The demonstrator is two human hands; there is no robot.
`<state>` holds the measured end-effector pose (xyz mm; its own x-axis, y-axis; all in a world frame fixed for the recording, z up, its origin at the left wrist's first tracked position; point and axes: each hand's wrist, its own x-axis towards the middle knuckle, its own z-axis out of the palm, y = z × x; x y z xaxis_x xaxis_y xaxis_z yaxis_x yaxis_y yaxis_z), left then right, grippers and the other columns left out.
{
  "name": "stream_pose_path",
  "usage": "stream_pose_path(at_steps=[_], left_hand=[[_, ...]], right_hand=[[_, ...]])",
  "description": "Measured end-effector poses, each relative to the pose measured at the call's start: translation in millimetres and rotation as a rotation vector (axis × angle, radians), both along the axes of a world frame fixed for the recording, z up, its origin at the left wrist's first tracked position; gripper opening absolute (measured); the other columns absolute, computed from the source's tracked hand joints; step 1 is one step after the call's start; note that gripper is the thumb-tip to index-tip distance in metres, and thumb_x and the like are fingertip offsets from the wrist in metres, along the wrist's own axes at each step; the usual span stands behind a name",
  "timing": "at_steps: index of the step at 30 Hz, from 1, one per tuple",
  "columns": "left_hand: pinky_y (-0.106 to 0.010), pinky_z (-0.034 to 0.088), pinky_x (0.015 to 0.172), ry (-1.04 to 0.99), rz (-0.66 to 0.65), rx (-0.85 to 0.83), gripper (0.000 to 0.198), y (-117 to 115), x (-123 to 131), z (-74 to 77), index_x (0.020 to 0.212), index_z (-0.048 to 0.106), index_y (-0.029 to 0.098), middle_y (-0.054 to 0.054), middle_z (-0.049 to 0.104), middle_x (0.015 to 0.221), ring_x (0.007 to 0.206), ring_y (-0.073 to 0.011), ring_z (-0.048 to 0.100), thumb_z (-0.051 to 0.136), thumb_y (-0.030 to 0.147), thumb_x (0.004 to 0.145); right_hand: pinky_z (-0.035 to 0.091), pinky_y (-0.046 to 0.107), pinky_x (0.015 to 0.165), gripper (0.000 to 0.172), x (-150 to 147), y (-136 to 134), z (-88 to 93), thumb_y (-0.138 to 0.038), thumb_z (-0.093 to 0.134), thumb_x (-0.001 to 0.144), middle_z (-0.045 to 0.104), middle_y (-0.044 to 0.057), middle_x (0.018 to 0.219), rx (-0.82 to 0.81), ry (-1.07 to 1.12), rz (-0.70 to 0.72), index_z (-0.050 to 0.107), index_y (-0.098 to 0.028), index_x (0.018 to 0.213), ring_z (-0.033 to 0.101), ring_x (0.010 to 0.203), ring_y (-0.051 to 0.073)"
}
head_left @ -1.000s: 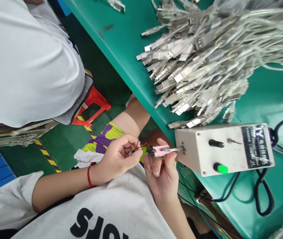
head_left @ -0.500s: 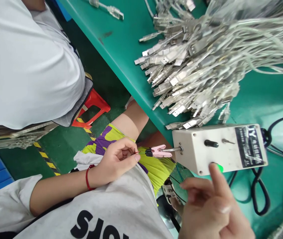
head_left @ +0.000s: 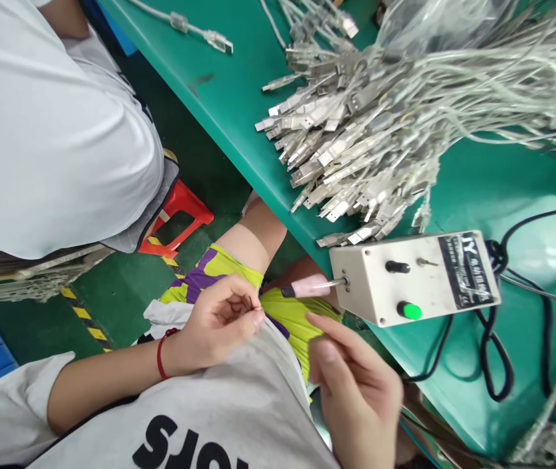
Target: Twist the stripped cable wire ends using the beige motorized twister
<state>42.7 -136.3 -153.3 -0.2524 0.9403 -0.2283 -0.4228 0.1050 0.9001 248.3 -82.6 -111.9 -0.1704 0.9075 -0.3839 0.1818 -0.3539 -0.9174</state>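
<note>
My left hand, with a red band at the wrist, pinches thin wire ends between thumb and forefinger. Their other ends are hidden. To the right is a pink clip with dark tips, blurred, on a metal shaft from a white box. The box carries a black knob, a small metal switch and a green button. My right hand is below the clip, forefinger extended and thumb apart, holding nothing that I can see.
A large heap of clear USB cables covers much of the green table. A single cable lies at the far left. Black cords trail from the box. A person in a white shirt sits beside a red stool.
My right hand has left the green button and moved left, below the clip. The clip was sharp and is now blurred. My left hand has drawn slightly away from it with the wires.
</note>
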Motion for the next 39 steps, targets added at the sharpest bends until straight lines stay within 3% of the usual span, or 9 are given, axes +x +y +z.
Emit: stream_pose_path(at_steps=[2,5,12,17,21,27,34,39], left_hand=[[-0.021,0.052,0.06,0.019,-0.075,0.016,0.023,-0.1,-0.3,3.7,0.099,0.068,0.021,0.0,0.067,0.078,0.065,-0.0128,0.062,0.083,0.037,0.106],[-0.02,0.047,0.059,0.055,-0.131,0.044,0.017,1.7,0.0,6.5,0.097,0.067,0.021,0.001,0.063,0.079,0.064,-0.0113,0.057,0.081,0.028,0.104],[-0.023,0.039,0.055,0.141,-0.161,0.103,0.017,2.2,-0.8,5.8,0.095,0.065,0.022,0.003,0.056,0.072,0.06,-0.0111,0.048,0.079,0.027,0.104],[-0.023,0.038,0.054,0.158,-0.165,0.097,0.012,6.5,-0.4,7.5,0.094,0.067,0.022,0.004,0.057,0.071,0.059,-0.0111,0.048,0.077,0.019,0.1],[-0.021,0.037,0.053,0.186,-0.156,0.104,0.013,9.7,-1.7,8.2,0.094,0.065,0.022,0.005,0.055,0.07,0.058,-0.0101,0.047,0.076,0.014,0.098],[-0.019,0.037,0.053,0.22,-0.145,0.14,0.015,9.9,-2.7,5.1,0.096,0.063,0.022,0.007,0.053,0.071,0.057,-0.0088,0.046,0.075,0.012,0.099],[-0.019,0.037,0.054,0.258,-0.123,0.173,0.016,9.9,-5.5,7.0,0.097,0.063,0.024,0.007,0.052,0.073,0.059,-0.0088,0.045,0.075,0.012,0.101],[-0.02,0.038,0.055,0.223,-0.133,0.193,0.013,9.4,-6.9,4.6,0.102,0.065,0.024,0.006,0.056,0.076,0.06,-0.0095,0.046,0.073,0.014,0.103]], right_hand=[[0.04,0.027,0.054,0.033,-15.2,0.0,-2.4,-0.055,0.095,0.096,0.061,-0.003,0.061,-0.156,0.111,0.086,0.092,-0.027,0.114,0.049,0.054,0.012],[0.036,0.025,0.052,0.034,-31.7,1.6,-9.4,-0.059,0.098,0.092,0.056,-0.004,0.059,-0.23,0.235,0.099,0.092,-0.027,0.101,0.044,0.052,0.009],[0.036,0.023,0.054,0.03,-34.0,2.4,-14.8,-0.054,0.099,0.092,0.057,-0.005,0.061,-0.203,0.275,0.046,0.087,-0.026,0.092,0.044,0.053,0.009],[0.038,0.023,0.058,0.025,-36.1,1.9,-15.3,-0.049,0.096,0.097,0.067,-0.002,0.073,-0.206,0.281,0.049,0.085,-0.026,0.095,0.051,0.063,0.01],[0.039,0.023,0.06,0.024,-36.5,1.3,-16.3,-0.048,0.095,0.099,0.066,-0.002,0.075,-0.188,0.287,0.056,0.085,-0.026,0.098,0.051,0.066,0.011],[0.037,0.021,0.054,0.026,-37.7,5.3,-18.3,-0.049,0.094,0.099,0.064,-0.003,0.067,-0.189,0.33,0.097,0.085,-0.024,0.097,0.048,0.055,0.008],[0.034,0.018,0.051,0.021,-45.1,11.1,-17.9,-0.044,0.099,0.093,0.054,-0.007,0.055,-0.287,0.432,0.044,0.088,-0.026,0.093,0.041,0.05,0.007],[0.032,0.019,0.052,0.022,-46.5,11.0,-18.9,-0.044,0.099,0.093,0.05,-0.008,0.055,-0.255,0.423,0.037,0.088,-0.025,0.092,0.037,0.05,0.007]])
